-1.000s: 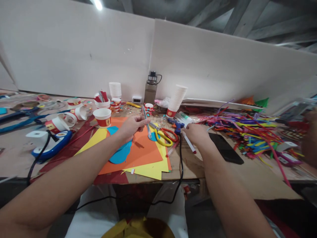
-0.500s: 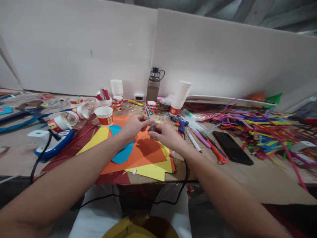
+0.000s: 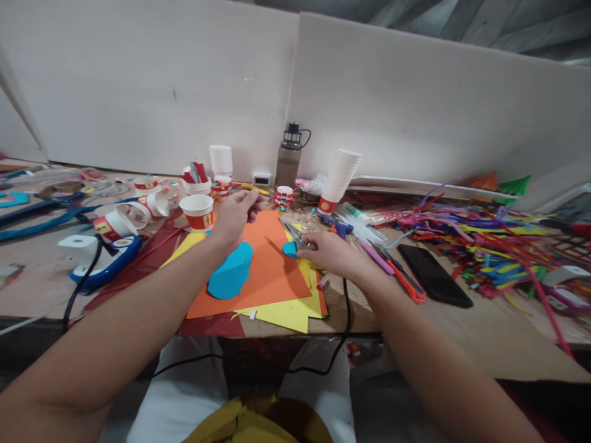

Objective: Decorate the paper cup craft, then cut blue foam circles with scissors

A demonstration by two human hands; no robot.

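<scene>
With the orange sheet (image 3: 273, 274) as the dial, the left hand (image 3: 236, 214) hovers at 11 o'clock, fingers curled; I cannot tell whether it pinches anything. The right hand (image 3: 325, 251), well apart from it, is between 2 and 3, at the scissors (image 3: 292, 229); its grip is unclear. 1 blue cut-out (image 3: 231, 274) lies on the sheet toward 9.

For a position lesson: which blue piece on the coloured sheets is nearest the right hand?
The small blue piece, beside the right hand; the larger one lies near the left forearm.
</scene>
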